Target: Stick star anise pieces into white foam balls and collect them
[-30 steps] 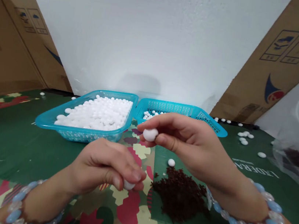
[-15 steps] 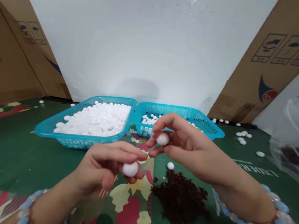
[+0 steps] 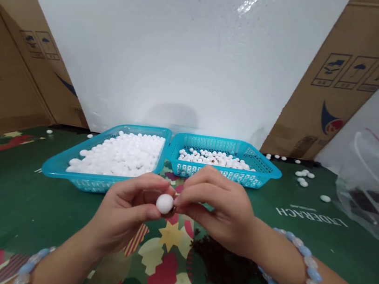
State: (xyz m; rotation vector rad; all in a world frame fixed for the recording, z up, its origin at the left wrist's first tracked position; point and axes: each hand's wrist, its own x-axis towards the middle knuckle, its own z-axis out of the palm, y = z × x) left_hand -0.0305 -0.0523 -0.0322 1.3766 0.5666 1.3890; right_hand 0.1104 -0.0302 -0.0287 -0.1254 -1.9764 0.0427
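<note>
In front of blue plastic baskets (image 3: 256, 181), the left hand (image 3: 127, 206) pinches a smooth white ball (image 3: 164, 203) while the right hand (image 3: 218, 207), fingertips pressed together, seemingly fits a tiny dark-brown piece (image 3: 174, 209) against it, calling next for steady alignment

We cannot make out the tiny dark bit (image 3: 174, 209) at the right hand (image 3: 217, 207), which hides part of the brown pile (image 3: 223, 266), and our view's right edge cuts off the clear bag (image 3: 372, 196).
</note>
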